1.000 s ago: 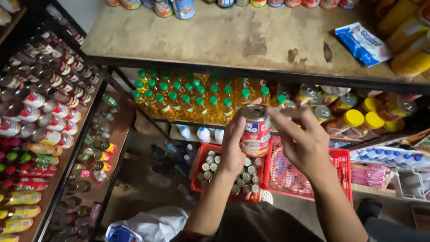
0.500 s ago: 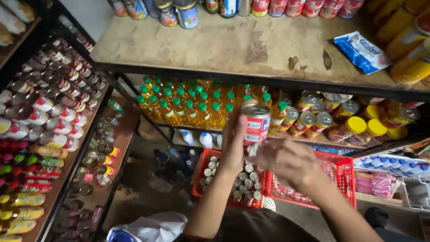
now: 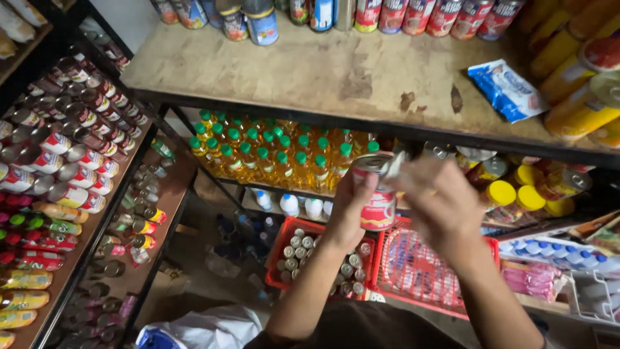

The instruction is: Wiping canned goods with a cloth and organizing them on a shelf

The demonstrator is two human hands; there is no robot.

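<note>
Left hand (image 3: 349, 210) wrapped tight around red can (image 3: 376, 201) — held up in front of shelf of yellow oil bottles (image 3: 278, 158). Right hand (image 3: 439, 200) at can top, fingers curled — blurry, grip unclear. Red basket (image 3: 284, 255) below.

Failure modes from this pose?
1. The can is held in mid-air by the left hand alone around its side; if it slips, it may fall into the red basket of small cans below.
2. The right hand is at the can's top with something pale and blurred; a snag on the rim is possible.
</note>
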